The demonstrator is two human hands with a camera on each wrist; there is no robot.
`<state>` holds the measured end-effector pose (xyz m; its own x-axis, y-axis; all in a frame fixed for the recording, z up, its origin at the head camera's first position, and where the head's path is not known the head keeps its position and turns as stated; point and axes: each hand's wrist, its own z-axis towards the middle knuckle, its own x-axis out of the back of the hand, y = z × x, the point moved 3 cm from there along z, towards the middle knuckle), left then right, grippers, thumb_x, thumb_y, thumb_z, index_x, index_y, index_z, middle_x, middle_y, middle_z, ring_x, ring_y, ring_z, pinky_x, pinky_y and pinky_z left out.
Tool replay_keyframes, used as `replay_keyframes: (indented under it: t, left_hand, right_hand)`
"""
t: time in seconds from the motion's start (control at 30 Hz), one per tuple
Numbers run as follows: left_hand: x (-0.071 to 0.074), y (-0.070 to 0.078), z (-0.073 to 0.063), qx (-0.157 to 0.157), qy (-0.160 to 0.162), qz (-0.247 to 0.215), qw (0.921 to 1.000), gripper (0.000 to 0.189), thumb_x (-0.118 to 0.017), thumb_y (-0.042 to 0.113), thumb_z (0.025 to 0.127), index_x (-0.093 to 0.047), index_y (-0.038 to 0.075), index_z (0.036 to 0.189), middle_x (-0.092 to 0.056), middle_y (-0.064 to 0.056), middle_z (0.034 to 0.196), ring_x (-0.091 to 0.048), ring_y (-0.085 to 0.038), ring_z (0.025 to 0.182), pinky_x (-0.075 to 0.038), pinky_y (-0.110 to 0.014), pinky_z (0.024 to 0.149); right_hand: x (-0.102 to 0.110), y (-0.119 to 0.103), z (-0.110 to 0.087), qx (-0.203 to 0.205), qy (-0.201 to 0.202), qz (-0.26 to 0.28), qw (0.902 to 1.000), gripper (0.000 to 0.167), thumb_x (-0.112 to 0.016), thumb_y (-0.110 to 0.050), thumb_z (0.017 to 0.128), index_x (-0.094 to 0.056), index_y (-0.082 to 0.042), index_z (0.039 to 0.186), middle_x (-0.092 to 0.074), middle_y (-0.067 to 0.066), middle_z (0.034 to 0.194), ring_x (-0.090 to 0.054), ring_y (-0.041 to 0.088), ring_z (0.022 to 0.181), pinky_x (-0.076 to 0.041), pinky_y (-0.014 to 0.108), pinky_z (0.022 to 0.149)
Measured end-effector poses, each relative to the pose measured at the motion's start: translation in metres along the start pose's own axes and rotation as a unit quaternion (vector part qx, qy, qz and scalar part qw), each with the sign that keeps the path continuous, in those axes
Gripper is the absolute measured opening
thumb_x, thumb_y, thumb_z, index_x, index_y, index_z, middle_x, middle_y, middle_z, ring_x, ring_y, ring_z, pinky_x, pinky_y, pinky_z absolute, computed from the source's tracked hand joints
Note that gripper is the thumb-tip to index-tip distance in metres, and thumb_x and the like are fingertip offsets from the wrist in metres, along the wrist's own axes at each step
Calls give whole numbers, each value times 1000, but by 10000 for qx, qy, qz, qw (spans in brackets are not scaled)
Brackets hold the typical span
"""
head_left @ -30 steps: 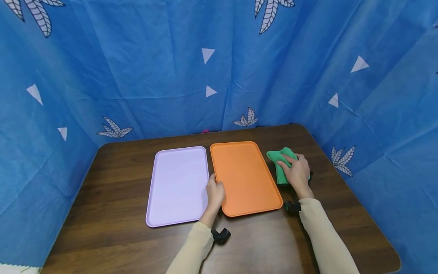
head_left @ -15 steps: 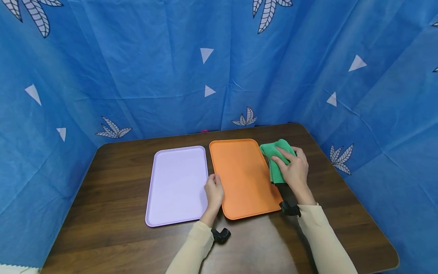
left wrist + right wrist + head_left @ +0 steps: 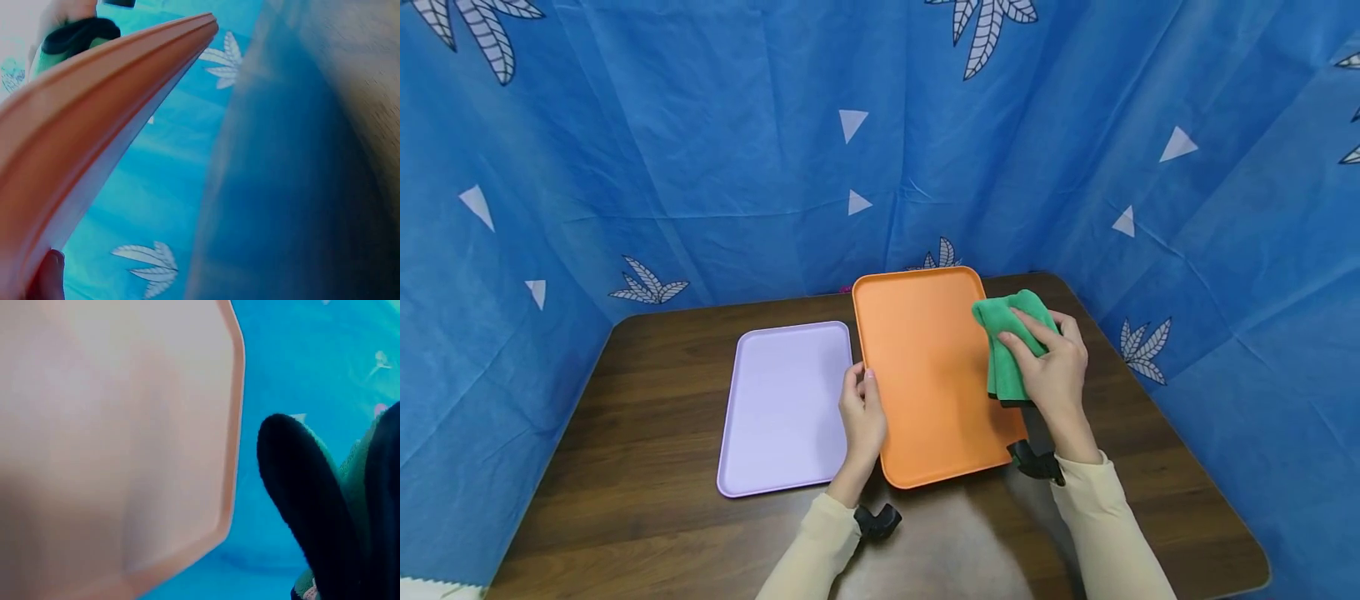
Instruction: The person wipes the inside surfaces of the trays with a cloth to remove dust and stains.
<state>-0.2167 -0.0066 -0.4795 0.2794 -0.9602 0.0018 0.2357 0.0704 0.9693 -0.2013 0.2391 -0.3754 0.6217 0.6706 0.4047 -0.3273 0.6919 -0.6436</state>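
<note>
Orange tray (image 3: 928,375) tilts up from the surface (image 3: 662,417) in the head view, its left edge clamped by the fingers of the left hand (image 3: 862,423), likely to steady it; fingers of the right hand (image 3: 1058,375) grip a green cloth (image 3: 1006,321) at its right side. Left wrist: a fingertip meets the tray. Right wrist: the cloth appears just apart from it.

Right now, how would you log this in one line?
left hand: grips orange tray by left edge; right hand: holds green cloth; purple tray: on table
</note>
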Motion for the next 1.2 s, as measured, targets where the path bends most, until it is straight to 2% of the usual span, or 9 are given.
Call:
replay_keyframes:
  t: [0.1, 0.27, 0.47, 0.6, 0.8, 0.93, 1.07, 1.2]
  left_hand:
    - [4, 12, -4, -325, -37, -125, 9994, 25, -46, 15, 104, -55, -3, 118, -56, -14, 66, -48, -8, 58, -40, -21, 51]
    - [10, 28, -13, -1064, -69, -122, 9942, 23, -44, 8, 103, -55, -6, 118, -46, -9, 56, -40, -4, 51, -35, -22, 46]
    - [13, 40, -23, -1714, -25, -89, 9852, 20, -45, 0, 101, -57, -6, 116, -58, -12, 60, -47, -4, 52, -41, -23, 44]
    - [12, 42, -25, -1998, -14, -119, 9798, 20, -46, -4, 99, -58, -6, 114, -54, -11, 57, -45, -5, 50, -40, -22, 43]
    - [11, 45, -24, -2234, 70, -190, 9745, 22, -45, -15, 93, -57, -13, 111, -44, -9, 53, -38, -2, 51, -34, -20, 42]
    - [12, 48, -23, -2248, -43, -284, 9740, 24, -44, -19, 91, -56, -19, 112, -45, -14, 55, -39, -5, 51, -37, -21, 43]
    - [15, 64, -25, -2236, -161, -331, 9740, 25, -43, -19, 91, -56, -22, 113, -51, -19, 61, -45, -11, 54, -43, -22, 48]
    - [19, 79, -27, -2295, -221, -413, 9722, 25, -43, -18, 92, -56, -21, 113, -54, -21, 66, -48, -11, 58, -45, -23, 52]
  right_hand:
    - [-1, -10, 4, -83, 105, 117, 9998, 36, -80, -13, 81, -73, -7, 116, -58, 27, 117, -52, 37, 108, -41, 49, 83]
    - [-7, -27, 12, -59, 239, 112, 9996, 37, -79, -18, 82, -72, -7, 117, -57, 27, 117, -50, 38, 109, -41, 50, 86]
    - [-12, -47, 24, 92, 614, -96, 9980, 38, -77, -23, 85, -71, -8, 119, -56, 28, 118, -48, 39, 112, -39, 54, 91]
    - [-14, -57, 31, 193, 909, -362, 9950, 36, -75, -24, 87, -71, -11, 120, -55, 27, 118, -47, 39, 113, -38, 55, 92]
    - [-23, -62, 34, 288, 1108, -1019, 9882, 37, -72, -29, 89, -71, -11, 121, -52, 28, 116, -45, 42, 107, -40, 54, 86]
    - [-29, -62, 33, 291, 1054, -1373, 9845, 38, -69, -32, 91, -70, -10, 122, -51, 29, 111, -44, 42, 101, -40, 53, 83]
    - [-33, -64, 32, 299, 993, -1479, 9836, 37, -68, -32, 92, -70, -9, 122, -50, 28, 109, -43, 41, 99, -41, 52, 82]
    - [-37, -66, 31, 254, 936, -1475, 9843, 38, -67, -33, 92, -70, -9, 122, -50, 28, 111, -44, 41, 100, -42, 51, 81]
